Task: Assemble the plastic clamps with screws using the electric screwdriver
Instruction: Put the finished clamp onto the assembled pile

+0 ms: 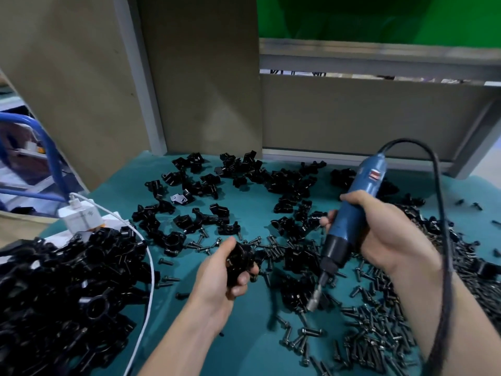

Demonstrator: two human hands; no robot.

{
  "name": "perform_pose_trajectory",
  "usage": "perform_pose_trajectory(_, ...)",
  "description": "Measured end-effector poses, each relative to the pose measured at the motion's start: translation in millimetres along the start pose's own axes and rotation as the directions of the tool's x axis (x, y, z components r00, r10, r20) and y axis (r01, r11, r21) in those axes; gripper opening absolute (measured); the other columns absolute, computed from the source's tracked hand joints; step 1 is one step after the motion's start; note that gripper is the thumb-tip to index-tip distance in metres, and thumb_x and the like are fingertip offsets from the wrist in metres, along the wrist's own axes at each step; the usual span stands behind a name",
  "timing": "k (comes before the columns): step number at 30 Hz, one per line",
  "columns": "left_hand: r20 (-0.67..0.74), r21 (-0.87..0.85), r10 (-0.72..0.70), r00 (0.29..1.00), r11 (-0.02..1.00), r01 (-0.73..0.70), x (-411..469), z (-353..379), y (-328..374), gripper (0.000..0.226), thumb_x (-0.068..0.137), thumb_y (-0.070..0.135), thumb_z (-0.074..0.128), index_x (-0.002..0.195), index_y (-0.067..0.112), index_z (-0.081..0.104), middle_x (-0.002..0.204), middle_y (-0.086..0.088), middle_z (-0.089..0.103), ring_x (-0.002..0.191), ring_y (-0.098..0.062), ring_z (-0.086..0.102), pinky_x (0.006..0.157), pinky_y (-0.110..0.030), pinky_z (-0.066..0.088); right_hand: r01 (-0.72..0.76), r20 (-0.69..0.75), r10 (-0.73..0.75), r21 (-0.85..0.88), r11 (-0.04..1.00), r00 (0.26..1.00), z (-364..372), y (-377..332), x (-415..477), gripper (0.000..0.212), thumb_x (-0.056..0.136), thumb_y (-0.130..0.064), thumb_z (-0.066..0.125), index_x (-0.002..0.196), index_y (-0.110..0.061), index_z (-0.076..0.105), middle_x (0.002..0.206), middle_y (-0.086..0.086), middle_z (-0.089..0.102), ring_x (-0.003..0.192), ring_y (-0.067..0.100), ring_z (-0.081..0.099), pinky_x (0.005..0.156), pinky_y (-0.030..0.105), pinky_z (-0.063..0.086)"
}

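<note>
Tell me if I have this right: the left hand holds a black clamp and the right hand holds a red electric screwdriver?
Not quite. The head view shows the electric screwdriver is blue, not red. The rest stands: the left hand holds a black clamp and the right hand holds the screwdriver.

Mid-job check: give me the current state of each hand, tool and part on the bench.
Left hand: grips a black clamp.
Right hand: grips the electric screwdriver.
Electric screwdriver: tilted, bit pointing down, apart from the held clamp.
Screws: loose, scattered on the table.
Clamp pile: heaped at left.
White charger: cable plugged in.
</note>
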State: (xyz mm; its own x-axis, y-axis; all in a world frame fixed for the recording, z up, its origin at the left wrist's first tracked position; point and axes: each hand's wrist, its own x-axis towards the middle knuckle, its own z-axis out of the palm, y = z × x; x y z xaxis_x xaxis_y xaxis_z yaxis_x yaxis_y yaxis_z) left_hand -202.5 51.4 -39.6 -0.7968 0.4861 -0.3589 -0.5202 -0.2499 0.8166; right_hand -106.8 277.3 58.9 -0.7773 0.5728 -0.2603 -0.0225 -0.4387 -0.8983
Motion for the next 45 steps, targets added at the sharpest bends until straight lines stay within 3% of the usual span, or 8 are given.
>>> perform_pose_trajectory(3, -0.05, 0.064, 0.032, 0.998, 0.998, -0.029, 0.7, 1.8, 0.2, 0.027, 0.103, 0.032, 0.056, 0.1, 0.005, 0.058, 0.075, -0.02, 0.07, 0.048, -0.014, 0.046, 0.038, -0.023, 0.033, 0.072, -0.12, -0.136, -0.429, 0.9, 0.983, -2.3, 6.9, -0.6, 0.024, 0.097, -0.029, 0.064, 0.1, -0.007, 0.054, 0.073, 0.015, 0.071, 0.067, 0.033, 0.071, 0.065, 0.054, 0.063)
perform_pose_trajectory(9, -0.131, 0.118, 0.156, 0.979, 0.983, -0.141, -0.4, 3.4, 1.2, 0.016, 0.097, 0.021, 0.067, 0.087, 0.016, 0.079, 0.083, -0.006, 0.071, 0.056, -0.013, 0.053, 0.051, -0.027, 0.046, -0.121, -0.129, -0.232, -0.992, 0.045, 0.964, -7.2, 17.0, 5.4, 0.045, 0.094, -0.057, 0.056, 0.102, -0.013, 0.056, 0.097, 0.011, 0.068, 0.079, 0.029, 0.064, 0.074, 0.039, 0.055)
perform_pose_trajectory(20, -0.036, 0.088, 0.27, 0.962, 0.96, -0.266, -38.1, 15.9, 41.1, 0.015, 0.103, 0.017, 0.06, 0.102, 0.011, 0.074, 0.103, -0.01, 0.069, 0.065, -0.013, 0.063, 0.067, -0.025, 0.058, -0.23, -0.114, -0.39, -0.937, -0.264, 0.914, 14.8, 36.2, -22.9, 0.061, 0.096, -0.066, 0.049, 0.134, -0.018, 0.047, 0.1, 0.009, 0.064, 0.093, 0.033, 0.065, 0.071, 0.038, 0.046)
perform_pose_trajectory(26, -0.069, 0.167, 0.467, 0.882, 0.877, -0.451, -74.4, 21.3, 59.6, 0.016, 0.099, 0.027, 0.063, 0.097, 0.026, 0.079, 0.101, 0.004, 0.079, 0.097, -0.016, 0.073, 0.086, -0.035, 0.059, 0.466, 0.357, -0.319, -0.791, 0.397, 0.878, 107.8, 54.8, -90.3, 0.025, 0.094, -0.046, 0.066, 0.118, -0.047, 0.059, 0.081, -0.018, 0.075, 0.062, 0.001, 0.068, 0.051, 0.015, 0.045)
perform_pose_trajectory(31, -0.288, 0.283, 0.581, 0.761, 0.811, -0.512, -114.6, -29.0, 79.4, 0.018, 0.094, 0.028, 0.063, 0.102, 0.034, 0.078, 0.099, 0.007, 0.079, 0.098, -0.019, 0.075, 0.092, -0.051, 0.06, 0.367, 0.499, -0.143, -0.385, 0.847, 0.854, 180.0, 101.7, -103.6, 0.042, 0.094, 0.003, 0.067, 0.115, -0.034, 0.069, 0.089, 0.009, 0.078, 0.08, 0.025, 0.077, 0.064, 0.026, 0.059)
perform_pose_trajectory(36, -0.367, 0.905, 0.846, 0.387, 0.42, -0.061, -157.6, -106.8, 105.6, 0.048, 0.092, 0.019, 0.062, 0.138, 0.034, 0.061, 0.134, 0.012, 0.065, 0.124, -0.015, 0.058, 0.107, -0.035, 0.044, 0.58, 0.617, -0.125, -0.624, 0.525, 0.777, 252.9, 143.2, -91.3, 0.037, 0.089, -0.008, 0.068, 0.109, -0.038, 0.064, 0.092, -0.014, 0.076, 0.084, 0.007, 0.071, 0.075, 0.029, 0.056)
perform_pose_trajectory(40, -0.35, 0.936, 0.713, 0.607, 0.249, 0.247, -163.8, -136.7, 109.2, 0.058, 0.1, 0.026, 0.051, 0.156, 0.026, 0.035, 0.16, 0.007, 0.042, 0.148, -0.016, 0.034, 0.122, -0.039, 0.029, 0.704, 0.684, -0.164, -0.687, 0.181, 0.711, 292.5, 155.5, -92.0, 0.031, 0.088, -0.022, 0.062, 0.113, -0.039, 0.058, 0.099, -0.007, 0.071, 0.09, 0.024, 0.064, 0.075, 0.036, 0.052)
perform_pose_trajectory(45, -0.381, 0.924, 0.715, 0.586, 0.312, 0.219, -154.0, -140.6, 99.0, 0.061, 0.099, 0.035, 0.053, 0.157, 0.028, 0.035, 0.16, 0.009, 0.043, 0.147, -0.013, 0.036, 0.123, -0.04, 0.029, 0.724, 0.718, -0.095, -0.684, 0.089, 0.69, 285.0, 162.1, -82.6, 0.033, 0.09, -0.036, 0.059, 0.123, -0.042, 0.057, 0.104, -0.009, 0.07, 0.094, 0.021, 0.063, 0.075, 0.035, 0.049)
